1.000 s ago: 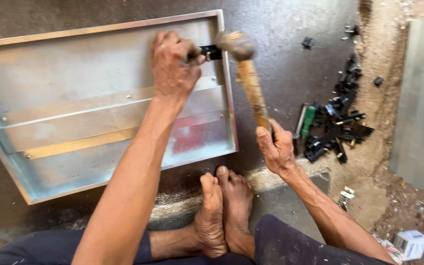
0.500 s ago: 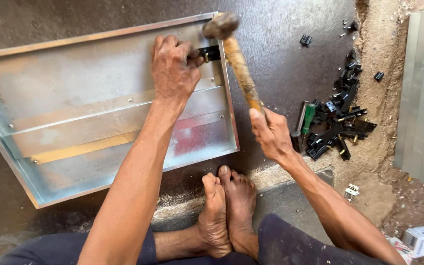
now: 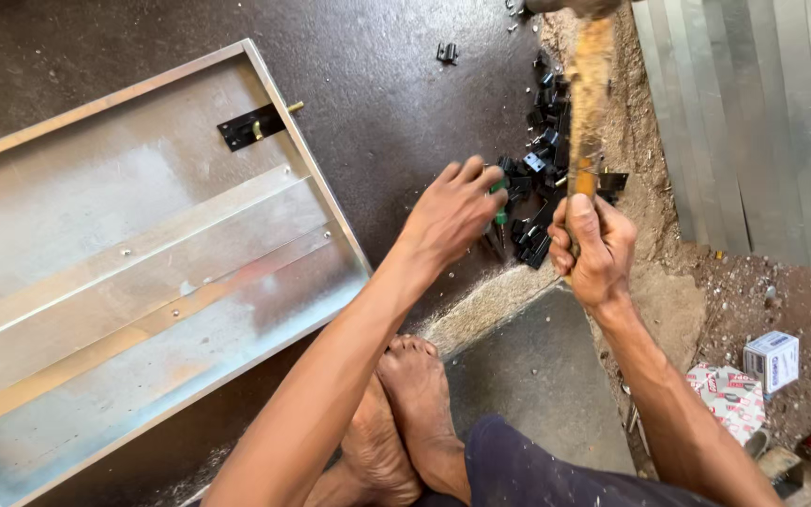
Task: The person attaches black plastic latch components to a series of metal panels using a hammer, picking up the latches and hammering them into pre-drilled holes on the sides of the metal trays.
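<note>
1. Down on the dark board floor (image 3: 396, 103), a big shallow metal tray-like panel (image 3: 133, 282) fills the whole nine o'clock side, lying flat with its raised rim up and two riveted strips running across it.
2. Corrugated metal sheets (image 3: 753, 122) stand at two o'clock, past a strip of sandy dirt.
3. Bare feet (image 3: 405, 413) sit crossed at six o'clock, touching each other, just below the two forearms.
4. Raised upright at one o'clock, the wooden-handled hammer (image 3: 586, 103) is blurred, its head cut off by the top edge.
5. Wrapped tight round the low end of that handle, the right hand (image 3: 595, 249) has all its fingers closed on it.
6. Just to nine o'clock of it, the left hand (image 3: 452, 211) reaches into a pile of small black metal fittings (image 3: 542, 178), fingers curled narrow over a green-handled tool (image 3: 499, 202); whether they grip it, I cannot tell.
7. A black latch (image 3: 251, 127) with a brass bolt sits on the panel's rim at eleven o'clock, well apart from both hands.
8. Small cardboard boxes (image 3: 770, 361) lie at four o'clock in the rubble.
</note>
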